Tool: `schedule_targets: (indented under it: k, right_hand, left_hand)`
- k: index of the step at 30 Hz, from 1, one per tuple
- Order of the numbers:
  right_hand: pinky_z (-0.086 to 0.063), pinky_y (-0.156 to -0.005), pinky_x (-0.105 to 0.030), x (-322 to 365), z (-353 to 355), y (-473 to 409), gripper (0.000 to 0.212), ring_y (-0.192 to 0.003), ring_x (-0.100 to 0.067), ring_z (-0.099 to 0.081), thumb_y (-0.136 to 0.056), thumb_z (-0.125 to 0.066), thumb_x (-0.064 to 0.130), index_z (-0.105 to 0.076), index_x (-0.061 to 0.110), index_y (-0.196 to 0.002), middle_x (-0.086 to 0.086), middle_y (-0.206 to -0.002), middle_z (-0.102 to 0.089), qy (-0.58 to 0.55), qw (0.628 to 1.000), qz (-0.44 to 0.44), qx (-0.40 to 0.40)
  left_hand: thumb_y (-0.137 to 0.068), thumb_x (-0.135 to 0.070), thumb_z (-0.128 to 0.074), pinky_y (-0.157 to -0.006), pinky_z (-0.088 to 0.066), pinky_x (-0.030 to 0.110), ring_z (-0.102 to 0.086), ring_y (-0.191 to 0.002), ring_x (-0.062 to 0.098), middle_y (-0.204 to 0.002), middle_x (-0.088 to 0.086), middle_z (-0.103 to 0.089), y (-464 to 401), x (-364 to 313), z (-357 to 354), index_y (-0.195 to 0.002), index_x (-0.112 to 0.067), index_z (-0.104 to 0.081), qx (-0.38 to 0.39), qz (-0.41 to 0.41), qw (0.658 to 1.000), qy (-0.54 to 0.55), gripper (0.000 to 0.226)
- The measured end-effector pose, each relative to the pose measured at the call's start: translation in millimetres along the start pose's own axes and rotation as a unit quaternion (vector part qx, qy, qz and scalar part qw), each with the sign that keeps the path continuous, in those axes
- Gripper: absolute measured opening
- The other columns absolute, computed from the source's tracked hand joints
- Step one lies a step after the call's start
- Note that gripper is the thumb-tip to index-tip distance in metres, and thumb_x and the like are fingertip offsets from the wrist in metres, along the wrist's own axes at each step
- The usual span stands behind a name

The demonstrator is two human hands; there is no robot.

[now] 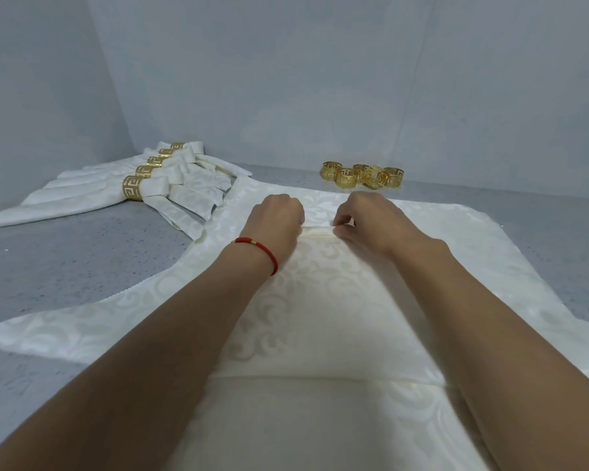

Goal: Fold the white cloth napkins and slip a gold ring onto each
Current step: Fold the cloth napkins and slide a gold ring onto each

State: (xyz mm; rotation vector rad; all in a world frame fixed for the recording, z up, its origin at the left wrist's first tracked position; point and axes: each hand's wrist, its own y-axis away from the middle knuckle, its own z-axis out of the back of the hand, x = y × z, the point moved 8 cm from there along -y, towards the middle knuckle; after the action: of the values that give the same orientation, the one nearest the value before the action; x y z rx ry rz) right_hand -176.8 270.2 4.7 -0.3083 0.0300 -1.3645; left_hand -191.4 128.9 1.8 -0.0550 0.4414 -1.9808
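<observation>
1. We see the open napkin point(320, 300) filling the lower frame, running away from us.
2. At centre, our left hand point(278, 220) and right hand point(368, 219) pinch its far fold, equally close.
3. Beyond, upper right of centre, loose gold rings point(363, 175) wait nearer our right hand.

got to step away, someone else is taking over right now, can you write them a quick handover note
Hands: left hand and right hand both pinch the far fold of the open napkin spread on the grey table.
Done: five ringed napkins lie in a row at far left.
Spare gold rings sit clustered beyond the hands.
Left: finish folding this napkin, then slip a ring onto it.
</observation>
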Motion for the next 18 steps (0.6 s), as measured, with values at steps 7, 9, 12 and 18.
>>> schedule_targets:
  k: [7, 9, 12, 18]
  right_hand:
    - [-0.042, -0.063, -0.033, 15.9, 7.8, 6.2, 0.010, -0.087, -0.027, -0.061, -0.091, -0.057, 0.015, -0.066, 0.019, -0.091, 0.000, -0.094, -0.067, 0.128, 0.991, 0.040, -0.012]
    - [-0.036, -0.059, -0.032, 28.5, 10.5, 11.5, 0.009, -0.083, -0.026, -0.058, -0.090, -0.055, 0.012, -0.063, 0.017, -0.089, 0.000, -0.090, -0.062, 0.193, 0.977, 0.086, -0.012]
    - [-0.034, -0.058, -0.033, 32.8, 5.4, 19.6, 0.010, -0.080, -0.026, -0.053, -0.090, -0.053, 0.007, -0.060, 0.014, -0.089, -0.001, -0.090, -0.056, 0.218, 0.969, 0.110, 0.021]
    - [-0.057, -0.079, -0.040, -0.3, 7.9, 19.4, 0.018, -0.091, -0.027, -0.067, -0.086, -0.061, 0.002, -0.074, 0.013, -0.092, -0.003, -0.096, -0.073, -0.045, 0.999, -0.030, 0.000]
  left_hand:
    - [-0.087, -0.005, -0.054, -0.085, -0.033, 0.040, -0.053, -0.099, 0.024, -0.095, -0.003, -0.062, 0.5, -17.2, 6.5, -0.096, -0.023, -0.059, -0.022, -0.061, 0.982, -0.178, 0.020]
    - [-0.086, -0.002, -0.053, -0.087, -0.034, 0.040, -0.054, -0.100, 0.026, -0.095, -0.001, -0.062, -1.5, -27.5, 11.1, -0.098, -0.021, -0.060, -0.003, -0.105, 0.973, -0.205, 0.024]
    - [-0.085, 0.001, -0.051, -0.075, -0.039, 0.036, -0.058, -0.090, 0.030, -0.085, 0.002, -0.052, -0.5, -31.8, 8.9, -0.084, -0.017, -0.052, 0.067, -0.154, 0.968, -0.186, 0.018]
    - [-0.076, 0.005, -0.055, -0.065, -0.043, 0.029, -0.051, -0.069, 0.022, -0.067, -0.005, -0.052, 2.3, -5.2, 9.5, -0.067, -0.029, -0.053, 0.082, -0.115, 0.990, 0.015, 0.035]
